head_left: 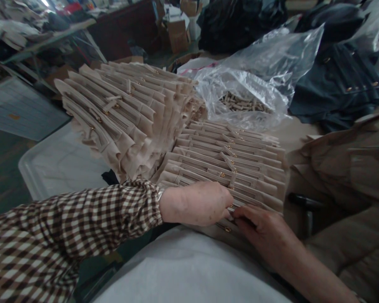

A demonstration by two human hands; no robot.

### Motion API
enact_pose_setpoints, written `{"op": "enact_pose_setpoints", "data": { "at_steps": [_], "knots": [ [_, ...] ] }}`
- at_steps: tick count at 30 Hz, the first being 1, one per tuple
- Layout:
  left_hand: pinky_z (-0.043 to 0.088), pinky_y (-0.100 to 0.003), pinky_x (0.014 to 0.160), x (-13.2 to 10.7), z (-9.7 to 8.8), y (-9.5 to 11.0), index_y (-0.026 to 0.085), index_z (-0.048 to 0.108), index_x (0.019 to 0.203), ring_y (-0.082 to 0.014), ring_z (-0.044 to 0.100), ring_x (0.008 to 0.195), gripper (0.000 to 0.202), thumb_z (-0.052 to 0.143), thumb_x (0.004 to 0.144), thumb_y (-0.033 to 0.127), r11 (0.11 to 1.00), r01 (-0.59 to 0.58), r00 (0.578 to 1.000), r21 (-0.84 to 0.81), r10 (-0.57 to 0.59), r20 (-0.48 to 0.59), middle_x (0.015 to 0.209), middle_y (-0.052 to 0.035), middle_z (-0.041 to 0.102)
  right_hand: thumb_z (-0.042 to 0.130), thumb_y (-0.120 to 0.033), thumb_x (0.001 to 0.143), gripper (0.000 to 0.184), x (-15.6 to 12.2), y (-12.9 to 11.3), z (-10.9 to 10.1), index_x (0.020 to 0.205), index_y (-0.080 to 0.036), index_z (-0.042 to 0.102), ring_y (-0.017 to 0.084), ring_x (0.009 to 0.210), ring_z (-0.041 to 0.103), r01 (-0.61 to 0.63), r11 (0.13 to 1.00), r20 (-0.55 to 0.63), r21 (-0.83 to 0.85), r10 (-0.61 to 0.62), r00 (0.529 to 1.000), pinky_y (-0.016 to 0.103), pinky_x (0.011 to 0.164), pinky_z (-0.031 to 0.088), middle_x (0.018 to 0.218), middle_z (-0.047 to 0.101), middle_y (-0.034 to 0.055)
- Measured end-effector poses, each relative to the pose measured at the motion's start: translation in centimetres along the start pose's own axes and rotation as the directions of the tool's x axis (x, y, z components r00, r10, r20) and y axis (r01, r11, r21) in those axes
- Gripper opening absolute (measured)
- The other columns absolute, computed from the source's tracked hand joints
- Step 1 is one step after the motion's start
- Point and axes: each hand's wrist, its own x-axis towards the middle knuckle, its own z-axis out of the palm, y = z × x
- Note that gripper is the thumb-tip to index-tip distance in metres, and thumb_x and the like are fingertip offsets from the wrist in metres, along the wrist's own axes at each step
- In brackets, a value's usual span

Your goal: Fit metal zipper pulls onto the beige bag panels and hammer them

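Along the front edge of the near stack of beige zippered pieces (227, 155), the person's left hand (196, 203) and right hand (262, 235) come together, their fingertips almost meeting over the lowest layers. Both grips look narrow, with the fingers curled in at the cloth edge close to a gold zipper pull (227, 229), though I can't tell from here whether either hand is actually holding a piece. Each piece is a long tan fabric strip with a slim zipper and small gold hardware, and they lie overlapped like shingles, neat and evenly stepped. Behind and left of the near stack, a second stack of beige pieces (123, 113) fans out, looser and more ruffled at its ends. Many pieces are already piled in these two stacks, while a clear plastic bag (255, 71) behind the near stack holds a good heap of small tan pieces (244, 103). To the right of the near stack lies a tan coat (350, 176), and a white plastic tray (60, 164) sits to its left.
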Motion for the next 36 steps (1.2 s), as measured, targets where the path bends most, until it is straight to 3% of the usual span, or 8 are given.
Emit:
{"op": "enact_pose_setpoints", "data": {
  "at_steps": [8, 14, 19, 21, 23, 27, 31, 36],
  "knots": [
    [0.038, -0.028, 0.053, 0.0, 1.0, 0.1, 0.014, 0.067, 0.074, -0.0202, 0.065, 0.064, 0.018, 0.056, 0.088, 0.018, 1.0, 0.023, 0.996, 0.005, -0.023, -0.081, 0.069, -0.0075, 0.068, 0.052, -0.013, 0.084, 0.019, 0.3, -0.7, 0.6, 0.086, -0.024, 0.068, 0.016, 0.063, 0.068, 0.005, 0.966, 0.003, -0.257, -0.005, 1.0, 0.024, 0.054, 0.042, 0.078, 0.072, 0.0001],
    [0.027, -0.027, 0.05, -0.3, 1.1, -0.5, 0.018, 0.058, 0.062, -0.0143, 0.047, 0.05, 0.026, 0.057, 0.088, 0.018, 0.999, 0.027, 0.99, -0.017, -0.029, -0.138, 0.059, -0.0035, 0.057, 0.052, -0.013, 0.083, 0.017, 0.6, -1.3, 0.3, 0.089, -0.023, 0.066, 0.016, 0.061, 0.068, -0.019, 0.957, 0.008, -0.29, 0.023, 1.0, 0.025, 0.052, 0.04, 0.081, 0.074, 0.0011],
    [0.026, -0.025, 0.05, 0.1, -0.1, -1.7, 0.018, 0.047, 0.054, -0.0095, 0.037, 0.05, 0.032, 0.063, 0.082, 0.017, 0.928, -0.037, 0.972, -0.37, -0.053, -0.23, 0.053, 0.0024, 0.047, 0.054, -0.014, 0.087, 0.014, 1.1, -1.4, -0.7, 0.077, -0.022, 0.06, 0.013, 0.06, 0.063, 0.0, 0.988, -0.053, -0.155, -0.008, 0.999, 0.023, 0.054, 0.04, 0.07, 0.067, -0.0028],
    [0.027, -0.022, 0.047, 0.5, -0.7, -1.9, 0.018, 0.05, 0.06, -0.0079, 0.037, 0.047, 0.029, 0.061, 0.086, 0.027, 0.768, 0.01, 0.971, -0.64, -0.161, -0.178, 0.052, 0.0046, 0.045, 0.054, -0.015, 0.089, 0.014, 1.4, -2.0, -1.2, 0.079, -0.022, 0.059, 0.011, 0.058, 0.059, 0.047, 0.996, -0.128, -0.075, -0.056, 0.99, 0.021, 0.054, 0.04, 0.068, 0.064, -0.0041],
    [0.026, -0.02, 0.043, 0.9, -1.3, -1.9, 0.018, 0.052, 0.07, -0.0068, 0.038, 0.043, 0.028, 0.059, 0.09, 0.038, 0.48, 0.037, 0.96, -0.876, -0.262, -0.102, 0.052, 0.0067, 0.044, 0.054, -0.014, 0.091, 0.013, 1.8, -2.8, -1.6, 0.083, -0.023, 0.058, 0.009, 0.058, 0.058, 0.13, 0.991, -0.191, -0.031, -0.133, 0.973, 0.02, 0.055, 0.041, 0.069, 0.063, -0.0045],
    [0.022, -0.016, 0.038, 1.5, -2.0, -1.7, 0.018, 0.052, 0.078, -0.0066, 0.05, 0.046, 0.027, 0.059, 0.091, 0.041, -0.064, -0.055, 0.954, -0.996, -0.299, -0.033, 0.058, 0.0079, 0.042, 0.054, -0.014, 0.092, 0.009, 2.5, -4.3, -1.5, 0.088, -0.022, 0.056, 0.01, 0.063, 0.061, 0.298, 0.953, -0.287, -0.05, -0.3, 0.91, 0.019, 0.056, 0.042, 0.074, 0.065, -0.0021],
    [0.026, -0.015, 0.038, 2.1, -2.0, -1.3, 0.017, 0.051, 0.076, -0.0058, 0.051, 0.046, 0.029, 0.055, 0.094, 0.04, -0.309, -0.108, 0.919, -0.945, -0.394, 0.024, 0.057, 0.0078, 0.041, 0.062, -0.024, 0.091, 0.011, 3.2, -5.0, -0.1, 0.098, -0.02, 0.055, 0.013, 0.062, 0.064, 0.317, 0.944, -0.351, -0.094, -0.329, 0.877, 0.022, 0.056, 0.046, 0.073, 0.066, -0.0013],
    [0.024, -0.016, 0.036, 2.8, -1.6, -0.7, 0.017, 0.048, 0.073, -0.0056, 0.048, 0.043, 0.029, 0.053, 0.095, 0.036, -0.459, -0.223, 0.877, -0.86, -0.48, 0.029, 0.057, 0.0074, 0.04, 0.056, -0.02, 0.093, 0.01, 3.6, -4.8, 0.6, 0.103, -0.02, 0.055, 0.014, 0.065, 0.069, 0.278, 0.947, -0.433, -0.159, -0.32, 0.843, 0.024, 0.06, 0.049, 0.077, 0.071, 0.0007]
  ]
}}
